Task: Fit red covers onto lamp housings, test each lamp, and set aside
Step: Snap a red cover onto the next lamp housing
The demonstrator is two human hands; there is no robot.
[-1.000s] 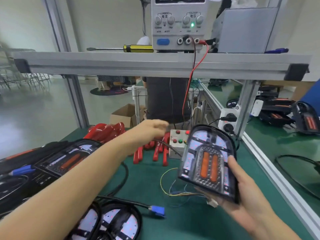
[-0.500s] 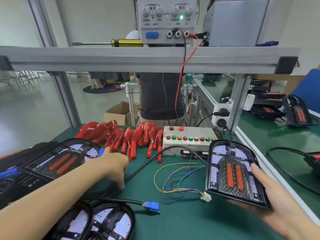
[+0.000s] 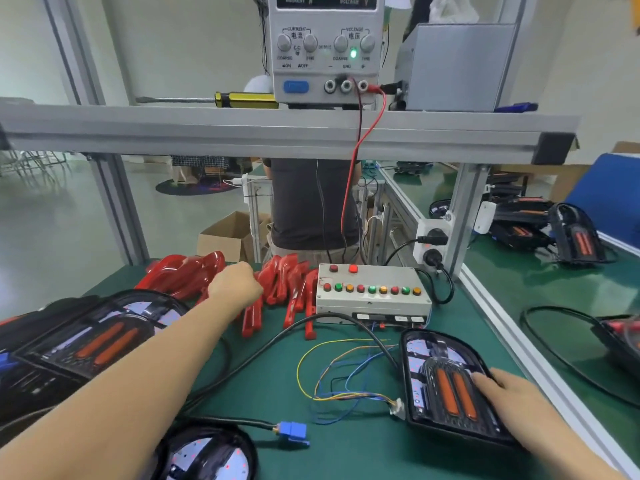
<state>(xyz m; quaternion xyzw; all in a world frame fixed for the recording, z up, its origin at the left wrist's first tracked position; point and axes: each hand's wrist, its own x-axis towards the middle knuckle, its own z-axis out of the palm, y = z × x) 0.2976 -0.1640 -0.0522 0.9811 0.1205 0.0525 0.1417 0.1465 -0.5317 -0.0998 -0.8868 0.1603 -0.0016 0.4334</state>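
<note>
Left hand at the red covers, right hand on a lamp housing lying on the mat.

I note my left hand reaching into the row of red covers standing on the green mat; its fingers are curled among them, but I cannot tell whether they hold one. My right hand rests on the right side of the lamp housing, thumb lying flat on its face; the other fingers are hidden. The housing lies flat just in front of the test box, with its coloured wires trailing left. More housings lie at the left edge.
</note>
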